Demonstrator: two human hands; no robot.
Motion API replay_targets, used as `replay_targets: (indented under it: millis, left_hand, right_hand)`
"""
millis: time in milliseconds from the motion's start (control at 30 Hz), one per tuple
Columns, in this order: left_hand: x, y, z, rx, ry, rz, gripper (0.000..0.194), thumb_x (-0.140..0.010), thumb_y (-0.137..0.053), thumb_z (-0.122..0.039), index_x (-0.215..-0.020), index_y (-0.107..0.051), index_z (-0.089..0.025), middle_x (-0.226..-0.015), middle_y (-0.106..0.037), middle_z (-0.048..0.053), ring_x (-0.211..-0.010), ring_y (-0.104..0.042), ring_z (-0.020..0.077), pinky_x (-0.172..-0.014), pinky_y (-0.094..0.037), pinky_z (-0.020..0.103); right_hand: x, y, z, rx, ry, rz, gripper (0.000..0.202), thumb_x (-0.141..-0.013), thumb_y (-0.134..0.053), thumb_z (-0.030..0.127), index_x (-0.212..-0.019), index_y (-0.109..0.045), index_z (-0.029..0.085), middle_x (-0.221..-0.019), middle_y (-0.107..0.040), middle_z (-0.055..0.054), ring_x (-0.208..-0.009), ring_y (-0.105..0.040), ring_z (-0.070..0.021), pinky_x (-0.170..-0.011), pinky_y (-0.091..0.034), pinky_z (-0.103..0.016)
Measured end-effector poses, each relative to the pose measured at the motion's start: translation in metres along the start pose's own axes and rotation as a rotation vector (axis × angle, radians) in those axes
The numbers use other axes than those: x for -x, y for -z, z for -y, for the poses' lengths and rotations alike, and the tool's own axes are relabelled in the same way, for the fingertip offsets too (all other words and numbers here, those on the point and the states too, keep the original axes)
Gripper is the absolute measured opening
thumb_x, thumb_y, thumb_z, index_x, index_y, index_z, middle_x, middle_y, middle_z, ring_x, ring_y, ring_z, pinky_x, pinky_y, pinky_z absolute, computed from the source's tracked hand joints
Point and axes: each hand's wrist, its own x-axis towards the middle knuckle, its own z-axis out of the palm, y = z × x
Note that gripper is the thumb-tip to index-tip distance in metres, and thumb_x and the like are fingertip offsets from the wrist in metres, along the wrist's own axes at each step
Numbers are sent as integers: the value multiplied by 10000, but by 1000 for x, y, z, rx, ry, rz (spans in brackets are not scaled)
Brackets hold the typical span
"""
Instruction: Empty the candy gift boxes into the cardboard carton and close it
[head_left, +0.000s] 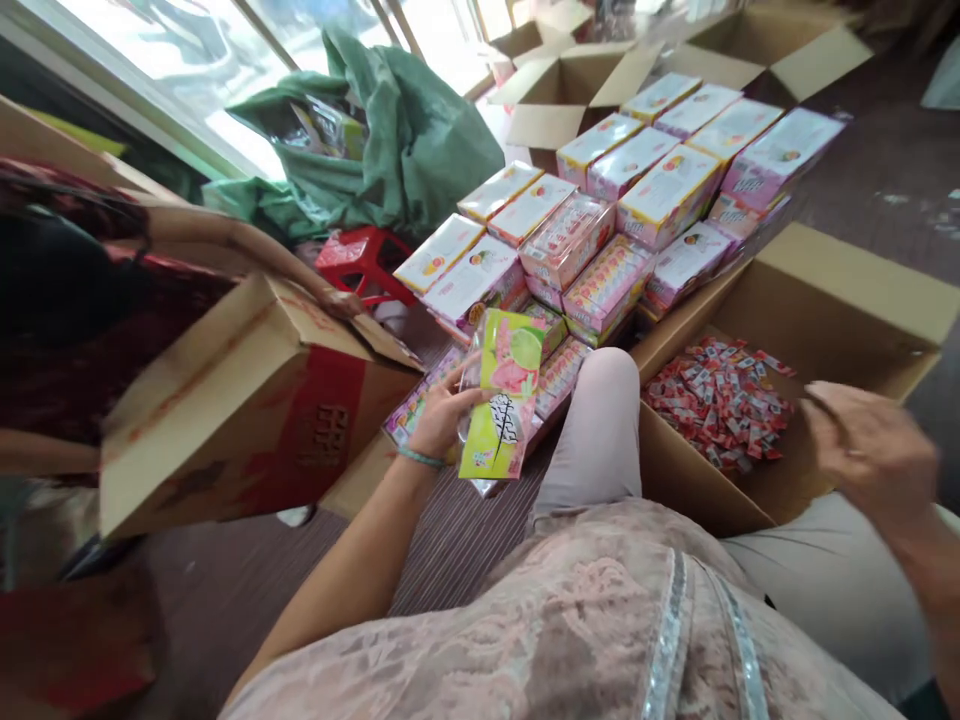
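Observation:
My left hand [446, 405] is closed on the edge of a flat lime-green and pink printed packet [501, 395] with clear plastic at its side. A lime and pink fruit are pictured on it. Over the right side of an open cardboard carton [832, 310] is my right hand [870, 450], its fingers curled together and slightly blurred. Whatever they may hold is hidden. A heap of small red and white wrapped candies [720, 400] lies inside that carton, left of my right hand. Behind the packet are stacked printed candy boxes [472, 280].
At the left another person's hand [341, 300] rests on a tilted carton [247, 400]. A red stool [360, 265] and a green sack [420, 140] stand behind. More open cartons [570, 85] are at the back. My knee [604, 400] is between the packet and the candy carton.

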Motion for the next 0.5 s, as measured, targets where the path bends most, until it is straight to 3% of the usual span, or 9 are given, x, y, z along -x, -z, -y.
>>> replay_targets:
  millis: [133,233,300,333,400,500]
  left_hand:
    - [3,-78,-58,174,-90,256,852,-521,-888,-264,-1355,-735,-189,-1016,-834,74,-768,-761,250,-681,-609,327]
    - [-4,-149,-71,179,-74,529,828,-543,-868,-252,-1357,-734,-181,-982,-835,67,-726,-757,235,-610,-581,286]
    - [-10,-195,-70,133,-13,706,813,-545,-877,-230,-1344,-735,-176,-969,-830,57,-689,-739,204,-590,-565,263]
    - [-13,-217,-68,102,25,785,798,-545,-879,-218,-1329,-739,-171,-956,-824,49,-670,-725,188,-589,-562,258]
    - [-18,-254,-62,41,98,905,764,-531,-874,-189,-1285,-752,-158,-897,-806,29,-626,-690,159,-578,-548,249]
    - [-26,-294,-51,-52,210,1014,743,-522,-863,-162,-1258,-764,-155,-806,-776,1,-573,-646,135,-550,-509,235]
  right_hand:
    - [-8,-45,68,-337,15,77,427,-1071,-528,620,-1178,-745,269,-1068,-811,-116,-937,-785,-267,-863,-647,-458]
    - [-30,-42,98,-200,381,-17,409,-1067,-600,540,-1343,-664,245,-1325,-739,-131,-1276,-681,-297,-1089,-563,-493]
    - [-42,-27,103,43,668,24,320,-1062,-643,391,-1347,-649,246,-1414,-691,-117,-1419,-562,-299,-1218,-431,-514]
    - [-47,-20,101,164,753,72,260,-1060,-635,308,-1311,-655,240,-1377,-703,-108,-1399,-560,-290,-1221,-402,-508]
    - [-52,-10,90,345,808,207,170,-1048,-600,192,-1201,-669,215,-1211,-741,-93,-1231,-618,-264,-1132,-427,-468]
    - [-50,-11,66,387,788,418,50,-1028,-623,206,-1007,-668,199,-945,-734,-61,-913,-636,-229,-907,-461,-399]
